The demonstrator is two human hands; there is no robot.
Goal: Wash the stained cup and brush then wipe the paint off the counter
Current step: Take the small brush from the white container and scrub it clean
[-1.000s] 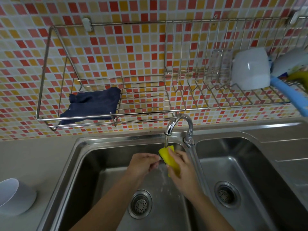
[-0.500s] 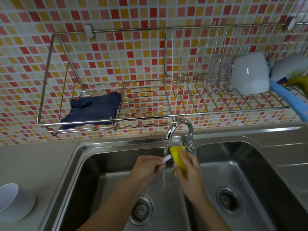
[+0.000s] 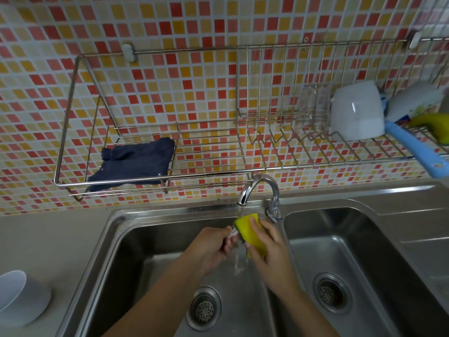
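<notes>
Over the left basin of the steel sink point(image 3: 155, 239), my left hand point(image 3: 211, 249) grips a thin white brush point(image 3: 233, 232) by its handle. Its tip is pressed against a yellow sponge point(image 3: 251, 233) that my right hand point(image 3: 269, 249) holds. Both sit under water running from the tap point(image 3: 257, 188). The bristles are hidden between sponge and fingers. A white cup point(image 3: 19, 297) lies on its side on the grey counter point(image 3: 48, 239) at the far left.
A wire rack point(image 3: 150, 176) on the tiled wall holds a dark blue cloth point(image 3: 136, 164), a clear glass point(image 3: 313, 105), an upturned white cup point(image 3: 357, 113), a blue-handled tool point(image 3: 415, 152) and a bottle point(image 3: 413, 100). The right basin point(image 3: 340, 251) has a drain.
The sponge moved off the brush to the right, showing the white handle, then came back against its tip under the stream. The view has tilted slightly.
</notes>
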